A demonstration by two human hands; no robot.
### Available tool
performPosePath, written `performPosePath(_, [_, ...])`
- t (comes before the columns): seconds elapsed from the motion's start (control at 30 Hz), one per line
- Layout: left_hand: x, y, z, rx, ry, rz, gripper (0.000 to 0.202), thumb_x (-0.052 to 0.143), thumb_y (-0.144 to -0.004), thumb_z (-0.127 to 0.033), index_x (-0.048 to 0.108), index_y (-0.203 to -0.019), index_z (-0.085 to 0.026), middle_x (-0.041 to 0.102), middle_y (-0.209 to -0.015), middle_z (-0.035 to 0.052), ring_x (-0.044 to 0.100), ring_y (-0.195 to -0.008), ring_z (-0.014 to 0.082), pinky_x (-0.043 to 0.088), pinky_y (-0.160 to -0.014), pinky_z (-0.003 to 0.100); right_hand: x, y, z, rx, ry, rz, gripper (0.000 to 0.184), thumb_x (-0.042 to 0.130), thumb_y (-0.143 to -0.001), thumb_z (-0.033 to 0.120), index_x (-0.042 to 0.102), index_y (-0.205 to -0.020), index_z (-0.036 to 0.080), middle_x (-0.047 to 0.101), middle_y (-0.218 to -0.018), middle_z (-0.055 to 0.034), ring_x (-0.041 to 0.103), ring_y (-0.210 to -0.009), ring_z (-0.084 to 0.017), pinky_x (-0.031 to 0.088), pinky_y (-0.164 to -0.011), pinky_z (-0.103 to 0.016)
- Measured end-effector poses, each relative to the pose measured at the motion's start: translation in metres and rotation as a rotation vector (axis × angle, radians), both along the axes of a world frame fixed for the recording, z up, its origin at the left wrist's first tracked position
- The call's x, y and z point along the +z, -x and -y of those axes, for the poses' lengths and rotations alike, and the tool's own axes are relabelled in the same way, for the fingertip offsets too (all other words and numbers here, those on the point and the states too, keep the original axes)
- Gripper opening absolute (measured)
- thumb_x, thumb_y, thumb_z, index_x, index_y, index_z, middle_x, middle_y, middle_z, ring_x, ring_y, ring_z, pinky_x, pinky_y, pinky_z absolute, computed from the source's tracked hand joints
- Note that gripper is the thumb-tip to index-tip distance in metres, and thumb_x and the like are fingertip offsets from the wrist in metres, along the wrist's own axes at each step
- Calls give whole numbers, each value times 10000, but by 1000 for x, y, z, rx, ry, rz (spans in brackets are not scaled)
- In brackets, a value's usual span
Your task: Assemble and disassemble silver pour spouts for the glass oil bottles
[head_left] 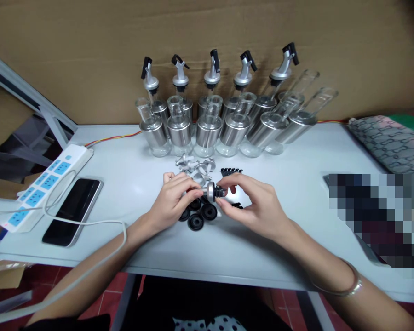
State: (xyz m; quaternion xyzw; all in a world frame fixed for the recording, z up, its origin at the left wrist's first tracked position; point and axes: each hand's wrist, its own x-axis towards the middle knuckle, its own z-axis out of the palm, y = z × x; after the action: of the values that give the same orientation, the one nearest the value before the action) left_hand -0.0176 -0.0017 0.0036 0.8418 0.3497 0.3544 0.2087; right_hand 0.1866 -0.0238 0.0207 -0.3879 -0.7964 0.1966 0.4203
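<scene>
So the silver-and-black pourer (211,191) is mid-table, left hand (170,197) pinching its silver end from 9 o'clock, right hand (258,202) with thumb and fingers on the ribbed black end at 3. Black discs (195,223) lie at its 7, silver spouts (199,176) at 11, bottles (208,131) at 12.

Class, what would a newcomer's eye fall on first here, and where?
Tall glass-and-metal bottles stand out first, ranked along the back of the table; five carry silver spouts with black levers. Next, at centre, the left hand holds a silver-and-black fitting, the right hand at its black end.
</scene>
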Motion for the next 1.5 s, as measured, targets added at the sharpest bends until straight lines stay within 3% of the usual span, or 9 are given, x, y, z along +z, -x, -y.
performPosePath(0.17, [1, 1, 1, 15, -46, -23, 439, 324, -989, -461, 590, -790, -175, 588, -652, -6, 518, -648, 131, 284, -691, 316, 1, 0, 1, 32, 47, -51, 128, 585, -807, 173, 581, -935, 185, 636, -768, -24, 570, -651, -129, 495, -615, -259])
performPosePath(0.5, [7, 3, 3, 21, -337, -122, 319, 383, -994, -357, 566, -815, -166, 629, -684, -3, 529, -643, 128, 241, -756, 343, -2, -2, 3, 86, 205, -120, 188, 580, -794, 132, 558, -974, 182, 610, -750, 1, 564, -633, -101, 489, -587, -219])
performPosePath(0.7, [7, 4, 3, 23, -369, -137, 299, 393, -992, -351, 560, -833, -160, 627, -684, -6, 538, -647, 127, 238, -770, 349, -1, -2, 2, 127, 238, -162, 140, 512, -838, 123, 554, -958, 181, 650, -806, -14, 627, -695, -115, 510, -636, -224])
performPosePath(0.83, [6, 4, 4, 23, -381, -139, 302, 391, -992, -354, 566, -843, -159, 626, -680, -8, 538, -646, 123, 237, -778, 349, 1, -2, 2, 108, 222, -154, 157, 459, -858, 94, 558, -941, 183, 646, -796, -6, 617, -681, -104, 499, -623, -209])
performPosePath(1.03, [7, 4, 4, 32, -393, -142, 309, 392, -992, -359, 567, -835, -158, 630, -676, -8, 541, -644, 120, 234, -786, 343, 0, -2, 2, 121, 193, -144, 134, 512, -838, 119, 555, -950, 178, 627, -799, -3, 590, -706, -97, 496, -668, -196])
performPosePath(1.23, [6, 4, 4, 19, -388, -145, 295, 400, -991, -344, 570, -840, -157, 635, -688, -5, 532, -638, 117, 231, -792, 346, 1, -2, 3, 89, 194, -128, 205, 428, -834, 37, 549, -913, 182, 628, -775, 11, 589, -671, -74, 476, -629, -167])
performPosePath(1.5, [7, 4, 4, 16, -388, -156, 287, 411, -987, -337, 566, -832, -153, 614, -671, -12, 532, -638, 118, 230, -797, 347, 0, -2, 2, 97, 177, -93, 119, 510, -834, 114, 551, -933, 168, 616, -779, -7, 571, -689, -95, 476, -649, -196])
